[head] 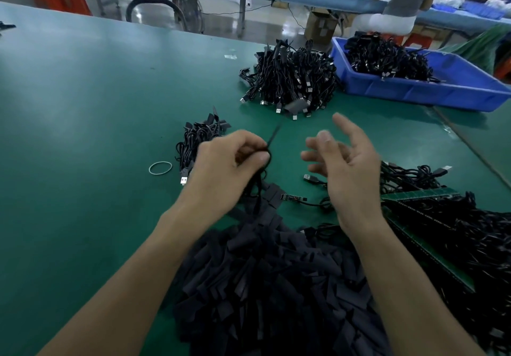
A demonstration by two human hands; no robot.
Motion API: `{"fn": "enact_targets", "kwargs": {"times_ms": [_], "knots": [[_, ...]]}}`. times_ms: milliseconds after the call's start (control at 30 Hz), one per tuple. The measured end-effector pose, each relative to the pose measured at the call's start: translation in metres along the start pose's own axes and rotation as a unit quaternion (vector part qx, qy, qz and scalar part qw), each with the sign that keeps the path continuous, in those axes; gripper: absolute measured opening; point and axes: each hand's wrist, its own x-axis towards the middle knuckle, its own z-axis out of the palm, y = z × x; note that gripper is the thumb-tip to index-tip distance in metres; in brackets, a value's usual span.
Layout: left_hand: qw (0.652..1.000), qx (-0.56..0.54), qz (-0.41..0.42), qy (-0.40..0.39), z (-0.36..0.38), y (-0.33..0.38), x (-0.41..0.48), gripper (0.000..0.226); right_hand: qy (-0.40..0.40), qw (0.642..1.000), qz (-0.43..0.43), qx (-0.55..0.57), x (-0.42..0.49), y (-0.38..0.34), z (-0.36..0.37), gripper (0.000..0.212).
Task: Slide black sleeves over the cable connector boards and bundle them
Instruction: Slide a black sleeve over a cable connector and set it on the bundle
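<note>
My left hand (226,167) is shut on a sleeved cable (272,138); its black sleeve end sticks up past my thumb and the cord hangs below my palm. My right hand (345,165) hovers beside it, fingers spread, holding nothing. A heap of loose black sleeves (265,281) lies between my forearms. One bare connector board (293,197) with its cable rests on the mat just beyond that heap. A small batch of sleeved cables (197,140) sits behind my left hand. Unsleeved cables (453,234) pile up at the right.
A rubber band (160,168) lies left of the small batch. A big mound of finished cables (290,79) stands farther back, next to a blue bin (425,90) holding more. A green mat (69,120) covers the table. A person sits at the back right.
</note>
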Motion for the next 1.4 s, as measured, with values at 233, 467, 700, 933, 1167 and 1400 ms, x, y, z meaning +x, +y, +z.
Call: {"fn": "enact_targets", "kwargs": {"times_ms": [233, 467, 700, 933, 1167, 1400], "knots": [[0.987, 0.086, -0.067, 0.116, -0.024, -0.022, 0.038, 0.018, -0.261, 0.789, 0.012, -0.556, 0.000, 0.033, -0.003, 0.035], [0.966, 0.222, -0.113, 0.069, -0.025, -0.043, 0.053, 0.015, -0.183, 0.833, -0.037, -0.521, -0.008, 0.034, -0.005, 0.011], [0.983, 0.164, -0.015, 0.080, -0.011, -0.024, 0.042, 0.014, 0.031, 0.943, -0.155, -0.294, 0.014, -0.019, -0.019, 0.006], [0.981, -0.154, 0.069, -0.100, 0.014, 0.026, 0.011, 0.028, -0.039, 0.985, -0.157, -0.064, 0.008, -0.071, -0.003, 0.015], [0.987, -0.146, -0.017, -0.064, 0.002, 0.020, 0.009, 0.012, -0.106, 0.989, -0.009, -0.100, 0.009, -0.030, 0.000, 0.015], [0.996, -0.042, -0.072, -0.037, -0.007, -0.001, 0.007, 0.019, -0.206, 0.880, 0.099, -0.417, 0.002, 0.040, 0.009, 0.041]]}}
